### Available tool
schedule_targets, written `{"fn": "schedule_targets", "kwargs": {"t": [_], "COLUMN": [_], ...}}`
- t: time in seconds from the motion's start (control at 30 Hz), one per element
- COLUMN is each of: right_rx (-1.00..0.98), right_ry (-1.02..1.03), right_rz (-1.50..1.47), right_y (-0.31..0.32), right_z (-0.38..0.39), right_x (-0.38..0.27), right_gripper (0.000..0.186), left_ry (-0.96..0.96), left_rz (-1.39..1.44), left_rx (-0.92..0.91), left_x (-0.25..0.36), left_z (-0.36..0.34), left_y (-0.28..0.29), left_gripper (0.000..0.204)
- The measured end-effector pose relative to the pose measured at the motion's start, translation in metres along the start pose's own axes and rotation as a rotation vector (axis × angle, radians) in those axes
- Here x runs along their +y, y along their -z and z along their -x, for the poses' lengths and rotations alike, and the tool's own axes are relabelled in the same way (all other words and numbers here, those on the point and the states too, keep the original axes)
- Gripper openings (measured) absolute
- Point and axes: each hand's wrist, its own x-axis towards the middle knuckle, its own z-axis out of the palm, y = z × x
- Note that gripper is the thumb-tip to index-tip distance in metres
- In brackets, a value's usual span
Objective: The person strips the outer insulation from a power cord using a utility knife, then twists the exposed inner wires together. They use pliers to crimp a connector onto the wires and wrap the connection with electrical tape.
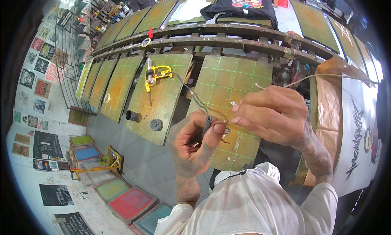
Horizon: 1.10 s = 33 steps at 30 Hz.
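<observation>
My left hand [189,143] is closed around a slim dark grey tube [207,126], from whose top a dark twisted cable [195,97] runs back to a yellow-handled metal tool [157,73] lying on a green-gridded board [142,96]. Close by on the right, my right hand [271,115] pinches thin wire [227,121] just beside the tube, with a small white scrap [233,103] at its fingertips. A blue loop and a brown strand show below the pinch. Two dark cylindrical parts, one hollow [133,115] and one squat [156,124], rest left of my hands on that board.
More boards [110,86] line metal rails [244,43]. A pale cable [309,75] crosses over brown paper [326,113] and a printed white sheet [354,153] at right. Coloured screens [130,204] lean low left. A person [139,1] and a black T-shirt [224,7] are at the back.
</observation>
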Motion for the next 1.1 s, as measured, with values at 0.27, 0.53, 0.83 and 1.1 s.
{"fn": "schedule_targets", "kwargs": {"t": [0.27,0.53,0.83,1.1], "right_rx": [-0.091,-0.124,-0.138,-0.153], "right_ry": [0.159,-1.373,-0.388,0.071], "right_rz": [0.012,-1.422,-0.071,-0.011], "right_y": [0.003,0.019,0.014,0.01], "right_z": [-0.004,0.009,0.012,0.007], "right_x": [0.0,-0.032,-0.012,0.01], "right_gripper": [0.029,0.031,0.032,0.024], "left_ry": [0.173,-0.153,0.077,0.004], "left_rz": [-0.069,-0.057,-0.017,-0.063], "left_rx": [-0.178,-0.246,-0.127,-0.116], "left_x": [0.002,-0.001,-0.018,-0.024], "left_z": [0.001,-0.019,-0.012,-0.016], "left_y": [0.008,-0.004,0.001,-0.003], "left_gripper": [0.01,0.013,0.018,0.023]}}
